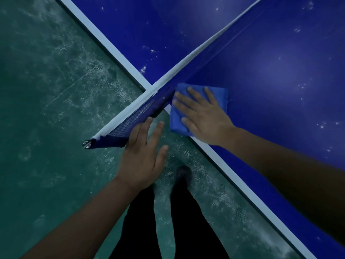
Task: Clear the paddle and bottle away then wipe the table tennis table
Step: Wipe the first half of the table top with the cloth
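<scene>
The blue table tennis table [280, 75] fills the upper right, its white edge line running diagonally. A folded blue cloth [219, 94] lies at the table's edge beside the net. My right hand [203, 114] presses flat on the cloth with straight, spread fingers. My left hand [143, 154] hovers off the table's side with straight fingers, its fingertips touching the overhanging end of the net [130, 118]. No paddle or bottle is in view.
The net with its white top band [196, 53] crosses the table diagonally and ends at a metal clamp post [87, 144] over the floor. Scuffed green floor [46, 90] lies to the left. My dark trousers and shoe [183, 174] stand close to the table edge.
</scene>
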{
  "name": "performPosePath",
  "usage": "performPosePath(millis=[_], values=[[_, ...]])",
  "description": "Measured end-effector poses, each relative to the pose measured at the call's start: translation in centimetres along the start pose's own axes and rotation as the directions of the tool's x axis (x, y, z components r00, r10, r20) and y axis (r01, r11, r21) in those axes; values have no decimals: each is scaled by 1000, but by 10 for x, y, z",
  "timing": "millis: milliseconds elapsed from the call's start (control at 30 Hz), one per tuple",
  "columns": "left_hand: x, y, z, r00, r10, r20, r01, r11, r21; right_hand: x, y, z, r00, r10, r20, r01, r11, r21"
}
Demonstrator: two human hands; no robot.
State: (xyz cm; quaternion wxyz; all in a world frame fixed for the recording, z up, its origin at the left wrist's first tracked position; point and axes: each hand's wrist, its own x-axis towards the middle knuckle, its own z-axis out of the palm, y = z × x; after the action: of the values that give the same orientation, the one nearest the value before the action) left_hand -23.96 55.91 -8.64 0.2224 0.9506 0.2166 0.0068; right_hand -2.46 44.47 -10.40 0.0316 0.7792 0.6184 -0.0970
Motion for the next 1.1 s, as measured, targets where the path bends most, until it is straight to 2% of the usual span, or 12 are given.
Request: performPosePath(millis=[167,233,300,367,467,567,633,767,833,900,967,1100], values=[[-1,0,2,1000,-11,25,11,1000,5,-4,1,1,980,-166,114,176,981,-85],[1,2,0,998,-42,37,43,999,-20,2,51,2,975,222,-5,-222,973,-64],[6,8,-3,999,-36,18,37,998,-45,2,95,-6,710,703,-43,-694,708,130],[15,20,-5,999,-1,-41,-1,998,-61,10,81,-10,561,827,-46,-806,558,197],[38,43,-2,988,36,-149,-55,991,-126,15,-1,3,909,406,-89,-399,913,90],[69,67,9,974,117,-192,-151,973,-176,-21,2,9,958,283,-47,-277,955,105],[86,79,21,972,209,-110,-227,953,-199,-55,55,16,815,571,-102,-565,821,79],[111,81,46,920,392,30,-392,920,11,-94,112,10,257,966,-10,-923,248,294],[123,78,51,922,386,-1,-386,922,44,-79,77,15,403,911,-89,-882,412,228],[131,78,55,919,394,4,-394,918,46,-72,42,23,788,606,-112,-593,795,125],[132,80,59,894,439,94,-446,892,77,-84,66,21,884,465,-49,-462,885,52],[135,83,61,871,423,250,-469,867,166,-123,179,15,323,946,-4,-923,316,221]])
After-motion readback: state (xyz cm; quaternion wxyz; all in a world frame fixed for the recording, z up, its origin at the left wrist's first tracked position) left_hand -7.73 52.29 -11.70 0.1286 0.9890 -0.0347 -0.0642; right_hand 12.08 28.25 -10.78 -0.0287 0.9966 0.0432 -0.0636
